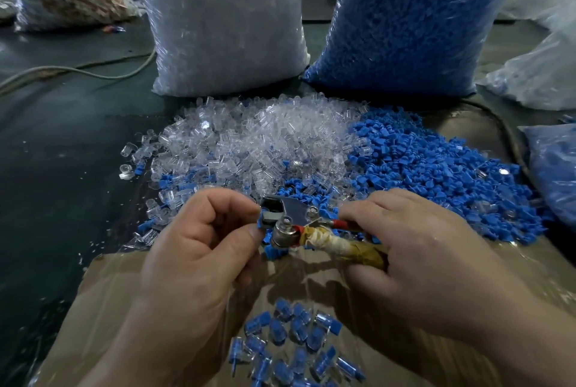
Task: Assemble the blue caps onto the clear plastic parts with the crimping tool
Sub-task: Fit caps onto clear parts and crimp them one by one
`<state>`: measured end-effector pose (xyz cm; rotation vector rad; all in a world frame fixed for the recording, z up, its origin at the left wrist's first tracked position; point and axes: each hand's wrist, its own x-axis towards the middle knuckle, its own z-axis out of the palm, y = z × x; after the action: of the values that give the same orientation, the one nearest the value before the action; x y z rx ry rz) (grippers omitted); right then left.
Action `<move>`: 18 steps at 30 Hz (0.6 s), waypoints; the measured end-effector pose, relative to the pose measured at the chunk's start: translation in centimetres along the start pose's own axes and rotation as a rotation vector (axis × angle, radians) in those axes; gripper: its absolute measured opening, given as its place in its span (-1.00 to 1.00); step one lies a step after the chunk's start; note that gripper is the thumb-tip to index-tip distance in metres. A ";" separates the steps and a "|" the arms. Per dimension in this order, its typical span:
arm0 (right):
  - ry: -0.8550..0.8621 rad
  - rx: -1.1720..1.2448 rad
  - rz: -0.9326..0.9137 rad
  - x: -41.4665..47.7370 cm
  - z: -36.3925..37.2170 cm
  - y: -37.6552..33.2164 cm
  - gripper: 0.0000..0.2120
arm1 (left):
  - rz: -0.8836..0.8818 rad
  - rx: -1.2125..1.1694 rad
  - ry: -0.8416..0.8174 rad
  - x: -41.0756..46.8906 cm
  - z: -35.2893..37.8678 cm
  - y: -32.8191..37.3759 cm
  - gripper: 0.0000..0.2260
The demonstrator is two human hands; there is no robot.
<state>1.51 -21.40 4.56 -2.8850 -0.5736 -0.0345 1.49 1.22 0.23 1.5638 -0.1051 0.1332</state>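
My right hand (pixel 414 249) grips the taped handles of the metal crimping tool (pixel 299 224), whose jaws point left. My left hand (pixel 199 240) pinches a blue cap on a clear part (pixel 263 222) at those jaws. A heap of clear plastic parts (pixel 249 140) lies beyond the hands, with a heap of blue caps (pixel 436 168) to its right. Several assembled blue-and-clear pieces (pixel 290 343) lie on the brown sheet near me.
A big bag of clear parts (pixel 224 22) and a big bag of blue caps (pixel 411 18) stand behind the heaps. More plastic bags (pixel 542 75) sit at the right. A cable (pixel 78 70) crosses the dark table at left. Brown wrapped cardboard (pixel 118 293) covers the near area.
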 end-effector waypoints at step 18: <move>0.022 -0.193 0.247 2.0 1.2 1.6 -0.23 | -0.191 0.171 -0.038 -0.5 1.3 0.3 -0.74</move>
<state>3.90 -21.88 3.22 -3.1162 -0.2168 -0.0893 1.00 -0.05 0.49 1.7380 0.0268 -0.0396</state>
